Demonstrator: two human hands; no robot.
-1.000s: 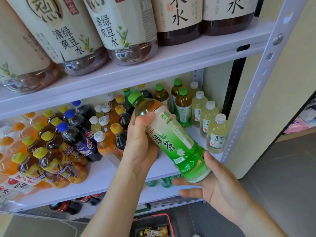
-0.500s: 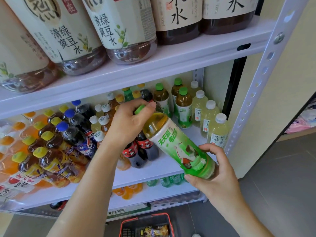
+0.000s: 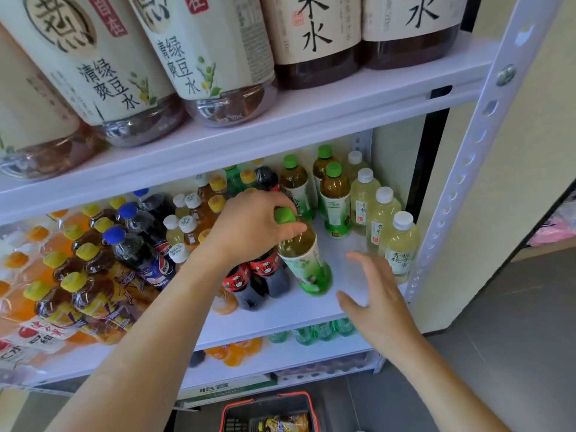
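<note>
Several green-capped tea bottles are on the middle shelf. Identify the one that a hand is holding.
The front bottle, beside the red-labelled dark bottles: the left hand grips its green cap. The other green-capped bottles stand behind it, untouched.

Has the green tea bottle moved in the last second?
Yes. The green tea bottle moved inward, from tilted before the middle shelf to set on it.
</note>
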